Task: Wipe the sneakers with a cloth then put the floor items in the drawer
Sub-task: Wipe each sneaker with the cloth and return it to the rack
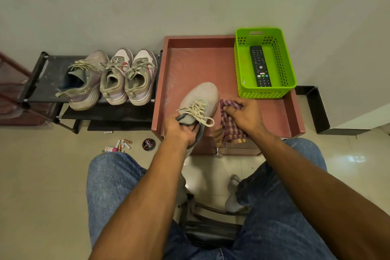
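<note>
Meanwhile, a sneaker (pixel 199 103) is gripped at its heel by the left hand (pixel 179 131) over the pink worktop (pixel 196 65), while a checked cloth (pixel 229 124) is clutched in the right hand (pixel 242 115) just beside it. Three sneakers (pixel 111 79) are kept on the rack (pixel 50 76); batteries (pixel 123 143) and a tin (pixel 148 144) are left on the floor (pixel 42 175).

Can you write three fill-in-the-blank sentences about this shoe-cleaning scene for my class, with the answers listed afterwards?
1. The left hand holds a ____ by its heel.
2. The right hand holds a checked ____.
3. The green basket holds a ____.
4. On the rack stand ____ sneakers.

Answers: sneaker; cloth; remote; three
</note>
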